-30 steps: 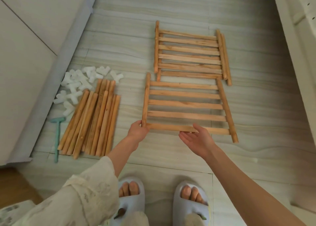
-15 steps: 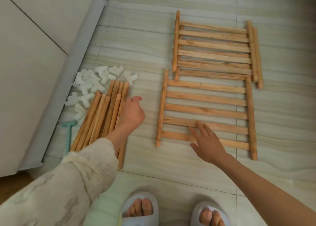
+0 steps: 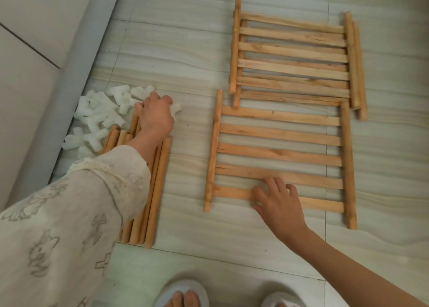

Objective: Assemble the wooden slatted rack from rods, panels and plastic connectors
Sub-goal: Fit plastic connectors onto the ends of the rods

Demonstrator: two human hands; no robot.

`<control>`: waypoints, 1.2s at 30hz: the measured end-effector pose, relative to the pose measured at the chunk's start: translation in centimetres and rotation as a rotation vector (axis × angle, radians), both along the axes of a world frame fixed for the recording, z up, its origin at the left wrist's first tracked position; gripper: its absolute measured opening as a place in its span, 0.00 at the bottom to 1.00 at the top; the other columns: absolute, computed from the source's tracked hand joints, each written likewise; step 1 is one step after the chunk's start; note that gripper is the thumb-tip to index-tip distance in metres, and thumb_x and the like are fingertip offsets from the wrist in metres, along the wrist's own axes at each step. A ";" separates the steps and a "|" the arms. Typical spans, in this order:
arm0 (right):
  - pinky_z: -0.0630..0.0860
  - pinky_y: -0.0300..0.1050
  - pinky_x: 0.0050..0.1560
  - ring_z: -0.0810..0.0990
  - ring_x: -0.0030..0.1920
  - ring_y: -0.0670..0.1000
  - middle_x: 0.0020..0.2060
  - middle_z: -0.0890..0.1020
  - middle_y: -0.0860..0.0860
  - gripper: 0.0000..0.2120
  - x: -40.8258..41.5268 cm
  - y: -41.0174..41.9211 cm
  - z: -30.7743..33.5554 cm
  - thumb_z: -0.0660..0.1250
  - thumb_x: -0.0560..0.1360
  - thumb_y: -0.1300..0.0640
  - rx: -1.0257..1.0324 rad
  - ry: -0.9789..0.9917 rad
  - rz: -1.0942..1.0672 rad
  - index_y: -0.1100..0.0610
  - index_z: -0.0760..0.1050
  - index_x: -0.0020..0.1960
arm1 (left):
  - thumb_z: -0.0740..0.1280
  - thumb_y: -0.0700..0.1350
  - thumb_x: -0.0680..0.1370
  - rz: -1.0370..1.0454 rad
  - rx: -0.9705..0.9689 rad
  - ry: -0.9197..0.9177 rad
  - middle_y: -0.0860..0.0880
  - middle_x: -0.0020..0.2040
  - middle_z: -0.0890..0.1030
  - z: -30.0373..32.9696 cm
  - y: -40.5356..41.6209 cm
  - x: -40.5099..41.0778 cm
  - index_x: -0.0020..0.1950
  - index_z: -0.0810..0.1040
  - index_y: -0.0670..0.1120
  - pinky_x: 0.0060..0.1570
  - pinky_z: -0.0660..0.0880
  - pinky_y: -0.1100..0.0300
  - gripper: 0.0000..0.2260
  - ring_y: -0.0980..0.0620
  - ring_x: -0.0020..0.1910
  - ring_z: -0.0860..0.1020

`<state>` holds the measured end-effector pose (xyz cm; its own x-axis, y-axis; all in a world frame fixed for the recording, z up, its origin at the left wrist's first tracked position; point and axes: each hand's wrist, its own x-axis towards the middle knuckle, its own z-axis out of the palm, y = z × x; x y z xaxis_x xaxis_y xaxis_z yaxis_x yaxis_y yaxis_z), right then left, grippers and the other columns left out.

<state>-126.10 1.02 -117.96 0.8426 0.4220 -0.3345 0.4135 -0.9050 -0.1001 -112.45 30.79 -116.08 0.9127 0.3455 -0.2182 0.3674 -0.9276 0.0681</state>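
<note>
A slatted wooden panel (image 3: 278, 134) lies flat on the floor in front of me. My right hand (image 3: 279, 202) rests on its two nearest slats with fingers spread. Beyond it lies a stack of similar panels (image 3: 292, 51), slightly offset from each other. To the left is a bundle of wooden rods (image 3: 157, 190), partly covered by my sleeve. Past the rods sits a heap of white plastic connectors (image 3: 99, 114). My left hand (image 3: 155, 116) is at the heap's right edge, fingers curled over one white connector (image 3: 175, 108) that pokes out beside them.
A pale cabinet front (image 3: 34, 51) and its grey baseboard (image 3: 69, 93) run along the left, right behind the connectors. My feet in white slippers (image 3: 183, 292) stand at the bottom edge. Bare tiled floor (image 3: 190, 144) separates the rods from the panels.
Both hands let the near panel down onto the floor. My left hand then moved left over the rods to the connector heap, while my right hand settled flat on the near slats.
</note>
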 end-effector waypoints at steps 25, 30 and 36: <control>0.72 0.48 0.47 0.78 0.53 0.56 0.54 0.77 0.50 0.18 -0.6 2.5 13.0 0.50 0.80 0.42 0.291 0.071 -0.081 0.51 0.72 0.60 | 0.63 0.48 0.79 0.170 -0.931 -0.345 0.53 0.60 0.76 14.7 -3.5 -16.6 0.53 0.75 0.48 0.58 0.73 0.56 0.06 0.52 0.56 0.77; 0.70 0.48 0.43 0.77 0.52 0.58 0.51 0.80 0.53 0.20 0.2 1.9 18.1 0.47 0.82 0.44 0.297 0.069 -0.080 0.53 0.74 0.56 | 0.58 0.41 0.81 0.129 -1.212 -0.410 0.44 0.51 0.81 19.6 -3.7 -18.3 0.52 0.76 0.49 0.49 0.78 0.52 0.08 0.48 0.46 0.81; 0.69 0.46 0.43 0.77 0.51 0.57 0.47 0.81 0.53 0.20 -1.5 1.7 20.5 0.49 0.81 0.44 0.301 0.090 -0.154 0.50 0.77 0.53 | 0.53 0.45 0.82 0.080 -0.999 -0.377 0.48 0.37 0.78 21.5 -4.7 -18.6 0.55 0.75 0.54 0.40 0.74 0.54 0.11 0.51 0.34 0.76</control>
